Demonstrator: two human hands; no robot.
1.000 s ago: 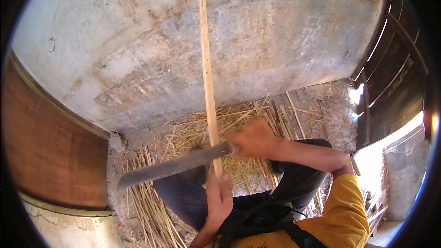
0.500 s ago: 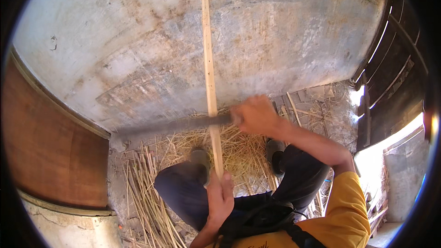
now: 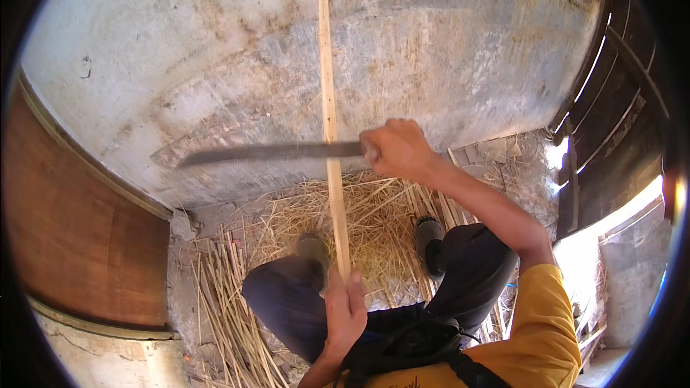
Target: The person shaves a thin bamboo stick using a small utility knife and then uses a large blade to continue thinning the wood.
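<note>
Gripping strip [image 3: 328, 79] by near end, left fingers [image 3: 355, 293]; right fingers [image 3: 374, 142] clasping knife [image 3: 266, 151], crossing strip beyond left fingers. Shavings [image 3: 377, 208] heaped below fingers; strip seemingly part-trimmed, remainder unclear.

From mid-view, wooden strip [image 3: 326, 65] barred 12 to 6 o'clock, blade [image 3: 273, 151] closed 9, right hand [image 3: 402, 149] blocked 2, knees [image 3: 284, 298] stood at 4 and 7, openings lay at 11 and 1 before wall [image 3: 445, 50], at 5 above straw [image 3: 384, 233].
</note>
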